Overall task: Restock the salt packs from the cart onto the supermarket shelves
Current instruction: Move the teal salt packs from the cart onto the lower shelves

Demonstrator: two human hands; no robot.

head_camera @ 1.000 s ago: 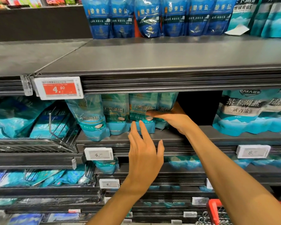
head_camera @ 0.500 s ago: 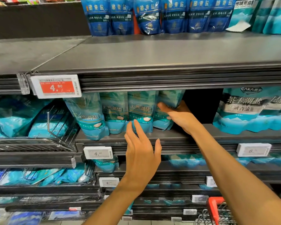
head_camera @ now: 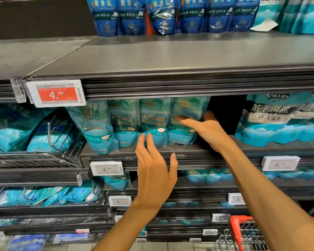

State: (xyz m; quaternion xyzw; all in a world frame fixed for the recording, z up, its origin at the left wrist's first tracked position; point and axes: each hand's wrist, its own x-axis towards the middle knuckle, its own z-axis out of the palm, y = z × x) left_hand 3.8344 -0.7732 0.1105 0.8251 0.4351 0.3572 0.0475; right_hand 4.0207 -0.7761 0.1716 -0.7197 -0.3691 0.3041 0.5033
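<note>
Right hand (head_camera: pixel 207 130) wraps the end salt pack (head_camera: pixel 186 122) on the shelf (head_camera: pixel 243 142). Left hand (head_camera: pixel 152 171) hovers wide, holding nothing. Best to square that pack upright against its neighbour near the front edge.

Red price tag (head_camera: pixel 56 93) on rail

Dark gap (head_camera: pixel 225 115) right of salt packs (head_camera: pixel 186 122)
</note>
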